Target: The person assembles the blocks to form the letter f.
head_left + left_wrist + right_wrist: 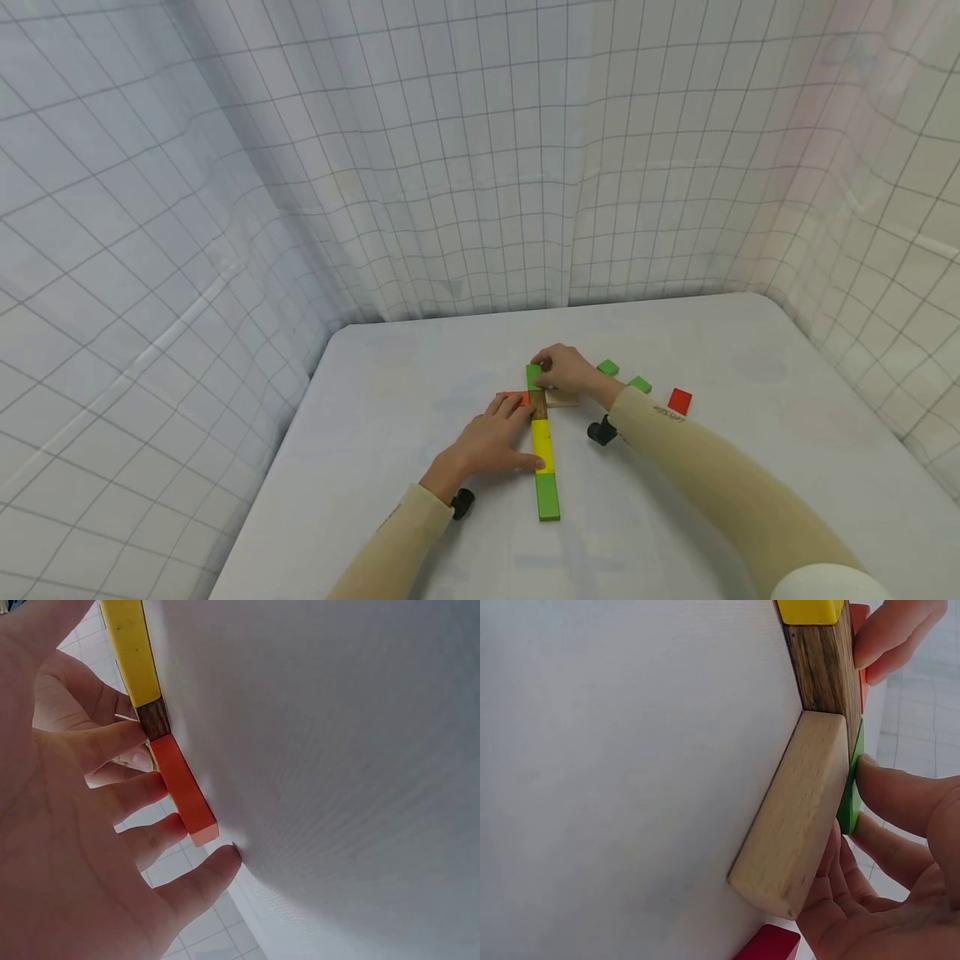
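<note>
A row of wooden blocks lies on the white table, with a green block [548, 497] at the near end, then yellow blocks [542, 433], then a dark brown block [821, 667]. At the row's far end my right hand [567, 369] pinches another green block [853, 787] between thumb and fingers, right against the brown one. An orange-red block [184, 787] and a plain wood block [795, 817] branch off either side of the brown block. My left hand [489, 439] has its fingers spread, fingertips at the orange-red and brown blocks, thumb over the yellow.
Two loose green blocks, one farther [608, 367] and one nearer [640, 384], lie right of the row beyond the right forearm. Close to them is a red block [680, 402]. White gridded curtains [465, 167] hang behind and beside the table [360, 433].
</note>
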The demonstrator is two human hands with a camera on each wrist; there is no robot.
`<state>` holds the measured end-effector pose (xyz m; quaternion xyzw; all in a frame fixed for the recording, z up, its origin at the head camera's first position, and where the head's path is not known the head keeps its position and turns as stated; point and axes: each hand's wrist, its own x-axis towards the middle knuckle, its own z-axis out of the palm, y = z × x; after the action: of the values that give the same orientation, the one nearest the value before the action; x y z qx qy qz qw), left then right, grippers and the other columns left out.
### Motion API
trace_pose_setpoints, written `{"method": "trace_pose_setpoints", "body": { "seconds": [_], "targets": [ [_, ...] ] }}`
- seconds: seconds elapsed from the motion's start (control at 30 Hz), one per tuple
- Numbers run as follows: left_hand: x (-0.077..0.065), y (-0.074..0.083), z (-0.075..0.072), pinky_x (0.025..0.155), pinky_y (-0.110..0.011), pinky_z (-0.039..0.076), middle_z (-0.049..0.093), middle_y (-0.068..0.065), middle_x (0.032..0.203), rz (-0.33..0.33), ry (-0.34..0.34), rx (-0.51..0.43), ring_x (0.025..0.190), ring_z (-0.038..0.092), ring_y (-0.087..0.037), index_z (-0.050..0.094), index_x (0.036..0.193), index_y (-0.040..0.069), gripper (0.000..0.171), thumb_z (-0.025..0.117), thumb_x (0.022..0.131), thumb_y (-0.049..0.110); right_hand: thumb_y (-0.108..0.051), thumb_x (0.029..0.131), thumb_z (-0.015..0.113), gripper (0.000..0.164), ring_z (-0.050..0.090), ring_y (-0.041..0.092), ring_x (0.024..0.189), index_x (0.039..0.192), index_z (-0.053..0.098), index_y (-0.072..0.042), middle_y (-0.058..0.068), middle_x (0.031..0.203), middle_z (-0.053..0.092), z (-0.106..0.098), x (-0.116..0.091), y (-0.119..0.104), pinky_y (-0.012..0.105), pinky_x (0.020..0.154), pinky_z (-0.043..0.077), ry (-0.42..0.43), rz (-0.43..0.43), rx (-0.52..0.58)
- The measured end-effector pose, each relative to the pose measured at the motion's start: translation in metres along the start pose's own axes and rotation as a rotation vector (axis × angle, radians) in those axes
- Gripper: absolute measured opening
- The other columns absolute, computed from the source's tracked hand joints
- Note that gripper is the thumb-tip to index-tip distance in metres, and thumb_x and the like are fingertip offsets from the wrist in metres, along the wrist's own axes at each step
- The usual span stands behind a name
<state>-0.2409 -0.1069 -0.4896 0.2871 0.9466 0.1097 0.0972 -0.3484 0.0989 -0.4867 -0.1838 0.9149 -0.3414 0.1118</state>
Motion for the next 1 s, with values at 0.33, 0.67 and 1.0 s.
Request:
{"method": "trace_pose_setpoints", "body": {
  "seconds": [0.33,0.67,1.0],
  "targets": [
    [0.000,0.000,0.001,0.106,-0.056,0.041,0.024,-0.007,0.164,-0.004,0.008,0.008,0.152,0.016,-0.034,0.036,0.157,0.019,0.094,0.068,0.083,0.069,-0.020,0.093,0.074,0.045,0.058,0.028,0.113,0.133,0.064,-0.002,0.014,0.126,0.063,-0.001,0.000,-0.001,0.043,0.096,0.050,-0.012,-0.001,-0.012],
    [0.001,-0.001,0.003,0.104,-0.057,0.042,0.023,-0.006,0.164,-0.004,0.006,0.017,0.152,0.016,-0.033,0.036,0.157,0.019,0.094,0.068,0.083,0.069,-0.020,0.094,0.073,0.045,0.058,0.028,0.114,0.134,0.063,-0.002,0.015,0.128,0.062,-0.001,0.000,0.000,0.043,0.096,0.050,-0.018,-0.010,-0.016],
    [0.000,-0.001,0.001,0.103,-0.060,0.042,0.024,-0.007,0.164,-0.003,0.000,0.003,0.151,0.017,-0.033,0.036,0.157,0.018,0.095,0.068,0.083,0.069,-0.020,0.093,0.074,0.052,0.062,0.025,0.095,0.138,0.058,-0.001,0.016,0.117,0.065,-0.012,-0.008,0.000,0.037,0.079,0.054,0.025,-0.012,0.018]
  ]
}}
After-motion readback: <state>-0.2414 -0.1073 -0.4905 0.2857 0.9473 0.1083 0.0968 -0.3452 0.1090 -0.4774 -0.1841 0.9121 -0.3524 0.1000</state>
